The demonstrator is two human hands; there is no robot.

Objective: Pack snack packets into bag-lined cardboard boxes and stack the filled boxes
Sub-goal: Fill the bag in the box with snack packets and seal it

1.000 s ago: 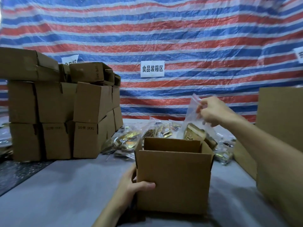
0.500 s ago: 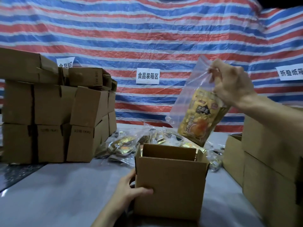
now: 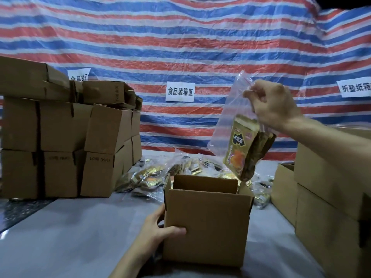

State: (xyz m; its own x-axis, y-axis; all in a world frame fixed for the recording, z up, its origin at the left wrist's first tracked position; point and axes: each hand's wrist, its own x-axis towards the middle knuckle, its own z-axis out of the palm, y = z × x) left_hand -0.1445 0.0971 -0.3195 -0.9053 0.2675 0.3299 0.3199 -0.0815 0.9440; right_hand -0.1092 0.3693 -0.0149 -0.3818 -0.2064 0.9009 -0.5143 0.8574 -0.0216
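Note:
An open cardboard box (image 3: 206, 223) stands on the grey table in front of me. My left hand (image 3: 158, 229) grips its near left corner, thumb across the front face. My right hand (image 3: 273, 105) pinches the top of a clear plastic bag (image 3: 230, 121) holding gold snack packets (image 3: 241, 151). The bag hangs in the air just above the box's far right corner. Behind the box lies a pile of more bagged snack packets (image 3: 152, 177).
Stacked closed cardboard boxes (image 3: 60, 137) fill the left side. More cardboard boxes (image 3: 329, 187) are stacked at the right edge. A striped tarpaulin (image 3: 180, 47) with paper signs hangs at the back. Grey table surface (image 3: 80, 237) lies at the front left.
My right hand has lifted the bag of snack packets off the pile and brought it over the box's far right corner. My left hand has stayed on the box.

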